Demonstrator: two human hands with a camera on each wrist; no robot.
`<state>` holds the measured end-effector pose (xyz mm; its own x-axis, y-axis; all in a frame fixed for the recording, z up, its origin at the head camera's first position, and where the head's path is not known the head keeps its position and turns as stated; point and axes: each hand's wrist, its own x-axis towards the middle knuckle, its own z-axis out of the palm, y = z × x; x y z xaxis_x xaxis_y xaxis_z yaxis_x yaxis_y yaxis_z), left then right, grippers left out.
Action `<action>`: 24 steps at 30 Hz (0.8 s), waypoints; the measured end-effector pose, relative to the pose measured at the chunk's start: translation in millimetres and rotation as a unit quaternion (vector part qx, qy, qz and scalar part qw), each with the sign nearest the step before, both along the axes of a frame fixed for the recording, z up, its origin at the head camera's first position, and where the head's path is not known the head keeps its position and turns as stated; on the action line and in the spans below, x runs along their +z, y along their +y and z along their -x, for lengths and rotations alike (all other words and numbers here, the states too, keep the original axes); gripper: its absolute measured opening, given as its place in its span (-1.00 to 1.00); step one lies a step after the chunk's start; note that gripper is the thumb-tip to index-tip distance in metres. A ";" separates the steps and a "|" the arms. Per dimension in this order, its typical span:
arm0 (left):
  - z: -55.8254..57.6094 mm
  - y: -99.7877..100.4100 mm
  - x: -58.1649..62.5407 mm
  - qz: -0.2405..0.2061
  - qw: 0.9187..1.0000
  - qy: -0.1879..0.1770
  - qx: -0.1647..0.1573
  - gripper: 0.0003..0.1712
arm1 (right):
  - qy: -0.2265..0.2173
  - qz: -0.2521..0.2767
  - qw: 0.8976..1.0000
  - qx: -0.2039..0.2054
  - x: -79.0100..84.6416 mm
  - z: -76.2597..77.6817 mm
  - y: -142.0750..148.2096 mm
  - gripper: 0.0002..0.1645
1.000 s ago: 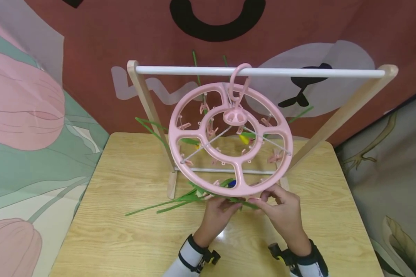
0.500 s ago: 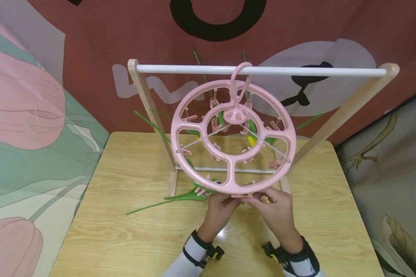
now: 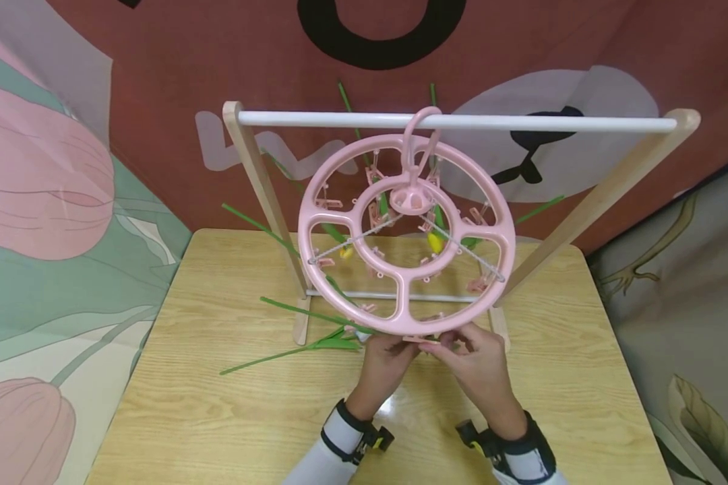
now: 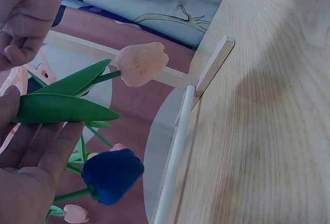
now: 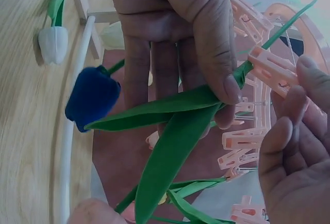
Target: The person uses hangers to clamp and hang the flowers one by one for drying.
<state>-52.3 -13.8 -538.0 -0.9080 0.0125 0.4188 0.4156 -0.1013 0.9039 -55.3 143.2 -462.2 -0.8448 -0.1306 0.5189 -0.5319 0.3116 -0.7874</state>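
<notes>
In the left wrist view my left hand pinches a pale pink artificial tulip by its stem and green leaves, below the front rim of a round pink clip hanger. My right hand holds a pink clothespin between thumb and fingers. Its jaws are at the tulip's stem; whether they grip it I cannot tell. A blue tulip hangs beside my left hand. In the head view the rim and my fingers hide the flower heads.
The hanger's hook hangs on a white bar of a wooden stand. More tulips hang from its clips, among them a yellow one. A white tulip lies on the wooden table, its stem pointing left.
The hanger has turned and swung slightly, shifting the hanging stems. Both hands have risen a little, and the right has moved left, bringing the clothespin to the tulip stem.
</notes>
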 end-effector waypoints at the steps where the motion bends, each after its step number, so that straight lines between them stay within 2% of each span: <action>1: 0.0 -0.2 0.1 0.001 1.000 -0.003 0.002 -0.84 | -0.002 -0.008 1.000 0.001 -0.2 0.7 -0.2 -0.50; 4: 0.1 -1.9 0.3 0.015 1.000 -0.012 0.012 -0.83 | 0.006 -0.036 0.999 -0.001 -3.1 2.6 -0.1 -0.44; 7: 0.7 -5.8 0.0 0.067 0.997 -0.011 0.035 -0.82 | 0.018 -0.046 0.999 -0.002 -5.7 4.0 0.7 -0.39; 10: 0.3 -13.5 0.5 0.117 0.992 0.000 0.048 -0.77 | 0.012 -0.023 1.000 0.010 -7.5 4.1 0.7 -0.42; 13: -2.3 -24.9 2.0 0.168 0.984 0.019 0.060 -0.72 | -0.016 0.016 0.999 0.041 -8.5 3.1 0.9 -0.45; 16: -5.9 -38.7 4.5 0.207 0.977 0.029 0.052 -0.71 | -0.050 0.049 0.995 0.074 -10.6 2.2 2.5 -0.47; 20: -10.4 -58.9 6.9 0.235 0.972 0.020 0.010 -0.78 | -0.088 0.108 0.982 0.130 -13.8 1.1 5.6 -0.43; 22: -12.9 -69.4 7.7 0.244 0.970 0.009 -0.005 -0.82 | -0.107 0.149 0.970 0.160 -15.6 0.2 6.8 -0.39; 24: -15.1 -79.8 9.4 0.260 0.966 -0.004 -0.004 -0.84 | -0.120 0.190 0.957 0.183 -17.5 -0.3 7.6 -0.44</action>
<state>-37.2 -93.6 -528.6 -0.9099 0.2259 0.3479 0.4101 0.3633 0.8366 -54.9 150.8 -479.7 -0.8791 -0.2809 0.3851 -0.3412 -0.1932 -0.9199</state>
